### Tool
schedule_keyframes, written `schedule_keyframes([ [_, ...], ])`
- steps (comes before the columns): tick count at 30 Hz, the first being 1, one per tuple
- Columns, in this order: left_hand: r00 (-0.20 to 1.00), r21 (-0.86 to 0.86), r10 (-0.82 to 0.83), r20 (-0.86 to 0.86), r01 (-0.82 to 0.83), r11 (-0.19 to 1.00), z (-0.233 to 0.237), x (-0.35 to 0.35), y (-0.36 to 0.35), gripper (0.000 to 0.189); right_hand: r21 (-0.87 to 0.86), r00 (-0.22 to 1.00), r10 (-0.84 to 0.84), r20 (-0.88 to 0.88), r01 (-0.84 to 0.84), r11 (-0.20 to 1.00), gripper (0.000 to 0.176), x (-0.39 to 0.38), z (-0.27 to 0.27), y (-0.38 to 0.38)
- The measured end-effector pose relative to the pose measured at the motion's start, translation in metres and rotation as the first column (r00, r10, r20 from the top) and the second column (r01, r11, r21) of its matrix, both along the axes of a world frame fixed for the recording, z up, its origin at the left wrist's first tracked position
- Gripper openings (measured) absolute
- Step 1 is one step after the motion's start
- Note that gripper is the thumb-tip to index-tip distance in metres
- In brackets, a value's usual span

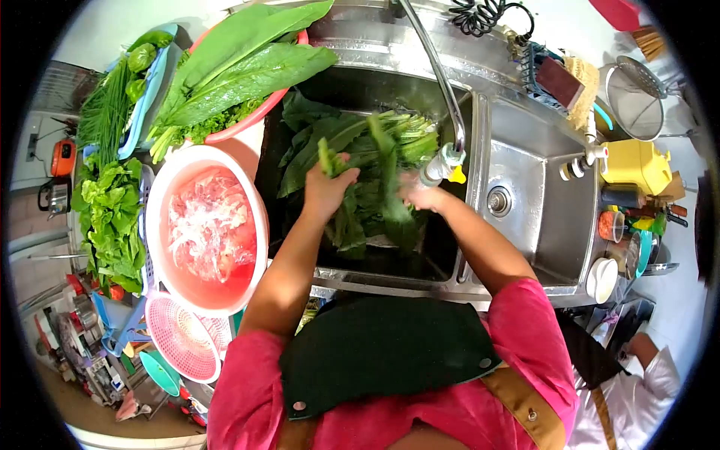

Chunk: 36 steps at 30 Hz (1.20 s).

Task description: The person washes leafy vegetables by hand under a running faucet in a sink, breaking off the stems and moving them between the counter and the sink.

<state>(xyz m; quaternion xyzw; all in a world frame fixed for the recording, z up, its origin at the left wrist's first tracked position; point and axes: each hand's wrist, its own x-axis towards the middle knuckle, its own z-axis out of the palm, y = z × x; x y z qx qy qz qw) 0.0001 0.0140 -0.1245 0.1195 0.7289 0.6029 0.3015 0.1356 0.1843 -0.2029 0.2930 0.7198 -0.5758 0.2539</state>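
Observation:
Large leafy greens [352,142] with pale stalks lie heaped in the dark left basin [360,82] of the sink. My left hand [328,187] is closed around a green stalk, over the left part of the heap. Below the faucet nozzle [442,163], my right hand [421,192] is blurred and partly hidden, beside a long upright leaf [388,169]. Its fingers are too smeared to read. The leaf is blurred too, and its lower end hangs over the other greens.
Left of the sink stands a pink basin [259,225] of reddish water and pale pieces. Behind it, a red-rimmed bowl [259,114] holds broad leaves. Herbs and lettuce [112,217] line the far left. The right basin [517,161] has a drain. A co-worker's sleeve [660,375] shows lower right.

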Motion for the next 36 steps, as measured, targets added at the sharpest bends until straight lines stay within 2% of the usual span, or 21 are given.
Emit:
schedule_keyframes([
  [2, 0.997, 0.01, -0.016, 0.08, 0.015, 1.0, -0.009, 0.008, 0.019, 0.024, 0.104, 0.98, 0.185, -0.072, -0.178, 0.979, 0.046, 0.015, 0.021, -0.017],
  [6, 0.974, 0.065, -0.198, 0.106, 0.192, 0.979, -0.019, 0.027, 0.032, 0.022, 0.253, 0.961, 0.243, -0.13, -0.205, 0.946, 0.04, 0.041, 0.031, -0.026],
  [8, 0.958, -0.063, -0.286, 0.02, 0.286, 0.956, -0.02, 0.039, 0.036, 0.017, 0.149, 0.91, -0.243, -0.335, 0.306, 0.94, 0.033, 0.046, 0.042, -0.019],
  [10, 0.931, -0.093, -0.364, 0.002, 0.362, 0.927, -0.029, 0.052, 0.04, 0.02, -0.012, 0.805, -0.447, -0.389, 0.481, 0.877, 0.025, 0.047, 0.065, -0.016],
  [12, 0.81, -0.204, -0.564, -0.161, 0.532, 0.822, -0.031, 0.066, 0.042, 0.026, 0.185, 0.654, -0.142, -0.743, 0.405, 0.896, 0.025, 0.049, 0.056, -0.014],
  [13, 0.787, -0.226, -0.608, -0.11, 0.576, 0.786, -0.032, 0.071, 0.042, 0.033, 0.186, 0.653, -0.145, -0.743, 0.409, 0.893, 0.025, 0.053, 0.057, -0.011],
  [14, 0.786, -0.227, -0.609, -0.11, 0.576, 0.785, -0.037, 0.076, 0.042, 0.033, 0.434, 0.833, -0.004, -0.553, 0.292, 0.852, 0.025, 0.058, 0.059, -0.007],
  [15, 0.712, -0.234, -0.622, -0.326, 0.577, 0.783, -0.045, 0.081, 0.04, 0.035, 0.63, 0.948, 0.105, -0.301, 0.115, 0.768, 0.026, 0.061, 0.06, -0.005],
  [16, 0.601, -0.241, -0.604, -0.523, 0.575, 0.781, -0.049, 0.088, 0.037, 0.037, 0.628, 0.948, 0.107, -0.301, 0.112, 0.77, 0.026, 0.059, 0.068, -0.007],
  [17, 0.616, -0.185, -0.517, -0.595, 0.521, 0.833, -0.041, 0.095, 0.033, 0.038, 0.377, 0.968, -0.127, -0.218, 0.203, 0.904, 0.029, 0.057, 0.081, -0.01],
  [18, 0.618, -0.186, -0.517, -0.593, 0.52, 0.834, -0.035, 0.096, 0.031, 0.038, 0.112, 0.944, -0.323, -0.068, 0.329, 0.938, 0.033, 0.055, 0.087, -0.012],
  [19, 0.677, -0.197, -0.532, -0.508, 0.51, 0.837, -0.03, 0.095, 0.029, 0.036, -0.088, 0.865, -0.502, -0.01, 0.499, 0.862, 0.029, 0.056, 0.085, -0.014],
  [20, 0.732, -0.209, -0.539, -0.418, 0.499, 0.841, -0.024, 0.094, 0.028, 0.035, -0.087, 0.868, -0.497, -0.008, 0.495, 0.865, 0.029, 0.057, 0.082, -0.015],
  [21, 0.736, -0.209, -0.535, -0.415, 0.495, 0.843, -0.018, 0.09, 0.026, 0.035, -0.433, 0.778, -0.617, 0.116, 0.599, 0.674, 0.025, 0.06, 0.08, -0.015],
  [22, 0.759, -0.208, -0.558, -0.336, 0.518, 0.83, -0.013, 0.082, 0.023, 0.031, -0.69, 0.691, -0.667, 0.28, 0.627, 0.36, 0.021, 0.061, 0.079, -0.014],
  [23, 0.777, -0.206, -0.577, -0.253, 0.539, 0.817, -0.008, 0.075, 0.02, 0.028, -0.748, 0.726, -0.635, 0.263, 0.569, 0.342, 0.015, 0.059, 0.079, -0.015],
  [28, 0.728, -0.096, -0.447, -0.519, 0.47, 0.877, 0.005, 0.06, -0.002, 0.019, -0.73, 0.844, -0.533, -0.049, 0.334, 0.596, 0.014, 0.029, 0.083, -0.026],
  [30, 0.75, -0.04, -0.356, -0.557, 0.404, 0.914, 0.003, 0.056, -0.012, 0.017, -0.654, 0.824, -0.567, 0.004, 0.431, 0.622, 0.013, 0.013, 0.076, -0.035],
  [32, 0.806, 0.041, -0.124, -0.579, 0.181, 0.983, -0.004, 0.049, -0.019, 0.013, -0.631, 0.858, -0.513, 0.005, 0.401, 0.664, 0.012, 0.003, 0.035, -0.034],
  [34, 0.902, 0.059, 0.004, -0.432, 0.024, 0.998, 0.006, 0.039, -0.026, 0.011, -0.434, 0.748, -0.606, 0.27, 0.657, 0.617, 0.013, -0.001, -0.02, -0.031],
  [36, 0.889, 0.133, 0.197, -0.413, -0.155, 0.979, 0.04, 0.029, -0.035, 0.011, -0.156, 0.683, -0.68, 0.269, 0.727, 0.669, 0.019, -0.006, -0.088, -0.014],
])
